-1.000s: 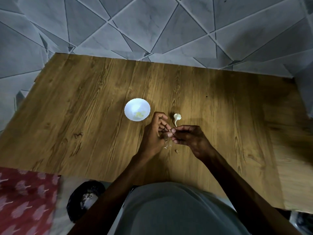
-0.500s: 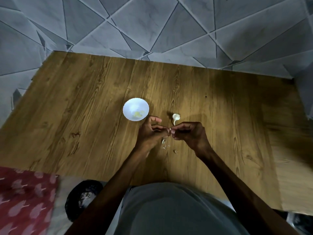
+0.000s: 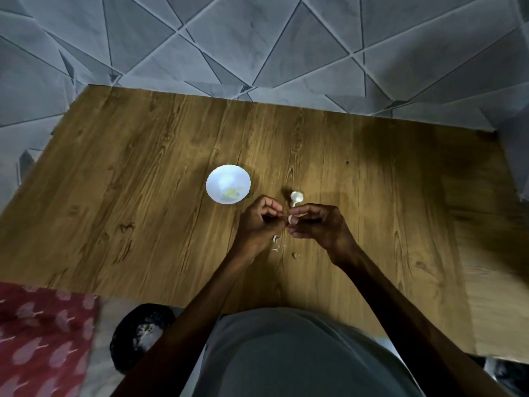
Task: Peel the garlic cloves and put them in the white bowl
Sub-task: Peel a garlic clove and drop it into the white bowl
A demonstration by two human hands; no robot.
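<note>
A small white bowl [image 3: 228, 183] stands on the wooden table [image 3: 143, 181], with pale yellow peeled garlic in its bottom. Just right of it lies the rest of a white garlic bulb [image 3: 296, 197] with its stem. Below these, my left hand [image 3: 257, 222] and my right hand [image 3: 317, 224] meet fingertip to fingertip over the table, both pinching one small garlic clove [image 3: 290, 218] between them. Bits of papery garlic skin [image 3: 277, 244] lie on the table under my hands.
The table stands on a grey tiled floor [image 3: 257, 38]. At the lower left are a red patterned cloth [image 3: 40, 333] and a dark round object [image 3: 140, 336] beside my lap. A paler board [image 3: 498, 282] runs along the table's right side.
My left fingers have curled in from an open spread to a tight pinch at the clove. Both hands stay together at the same spot, and more skin bits lie below them.
</note>
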